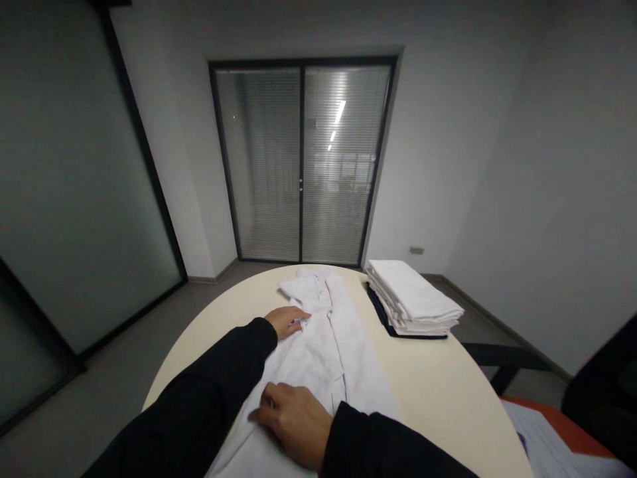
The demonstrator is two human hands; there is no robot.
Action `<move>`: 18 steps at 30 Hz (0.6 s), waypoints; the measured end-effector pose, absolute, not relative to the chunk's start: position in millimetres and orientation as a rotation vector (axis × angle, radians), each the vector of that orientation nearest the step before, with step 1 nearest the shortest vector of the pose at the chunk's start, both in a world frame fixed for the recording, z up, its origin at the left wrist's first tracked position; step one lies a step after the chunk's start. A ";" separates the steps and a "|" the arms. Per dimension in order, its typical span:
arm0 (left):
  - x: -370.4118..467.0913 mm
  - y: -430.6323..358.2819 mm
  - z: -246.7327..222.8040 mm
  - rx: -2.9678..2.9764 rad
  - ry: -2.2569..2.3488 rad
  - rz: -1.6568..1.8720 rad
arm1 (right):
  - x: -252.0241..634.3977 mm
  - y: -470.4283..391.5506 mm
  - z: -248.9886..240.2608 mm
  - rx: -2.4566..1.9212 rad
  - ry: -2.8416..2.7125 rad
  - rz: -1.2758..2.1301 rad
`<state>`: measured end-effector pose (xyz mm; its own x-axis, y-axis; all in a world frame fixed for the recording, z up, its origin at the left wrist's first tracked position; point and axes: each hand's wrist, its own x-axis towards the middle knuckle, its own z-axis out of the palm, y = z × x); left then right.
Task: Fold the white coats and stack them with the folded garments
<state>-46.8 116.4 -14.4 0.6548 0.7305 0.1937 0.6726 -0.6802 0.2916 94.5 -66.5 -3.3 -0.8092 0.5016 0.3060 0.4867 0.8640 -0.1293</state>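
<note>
A white garment (355,345) lies lengthwise on the round cream table, with its collar end at the far side and a buttoned seam running along it. My left hand (287,321) rests on the garment's left edge near the top, its fingers apart and pointing right. Nearer to me, my right hand (294,421) is over the lower left part of the garment, fingers curled together; whatever is between them is too small to make out. Black sleeves cover both forearms.
A stack of folded white cloth (413,292) on a dark folded piece (381,309) sits at the table's (448,392) back right. A black chair (507,356) with papers (542,435) on something orange stands right. Glass doors (302,162) are behind.
</note>
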 end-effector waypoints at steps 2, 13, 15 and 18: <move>-46.3 115.8 -14.7 2.691 1.147 0.455 | 96.2 -66.1 -1.7 -0.708 -2.704 0.121; -39.4 110.8 -7.7 2.627 1.334 0.708 | 118.2 -74.7 29.8 -0.595 -2.679 0.354; -38.2 109.7 -7.2 2.635 1.313 0.731 | 125.2 -75.9 36.0 -0.553 -2.722 0.357; -36.0 109.0 -8.3 2.662 1.273 0.731 | 134.2 -74.5 40.8 -0.523 -2.830 0.339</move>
<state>-36.0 109.0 -8.3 0.5348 0.7560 0.3775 0.7074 -0.6449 0.2894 134.2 -74.5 40.8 -0.9064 0.3755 0.1936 0.3191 0.9088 -0.2688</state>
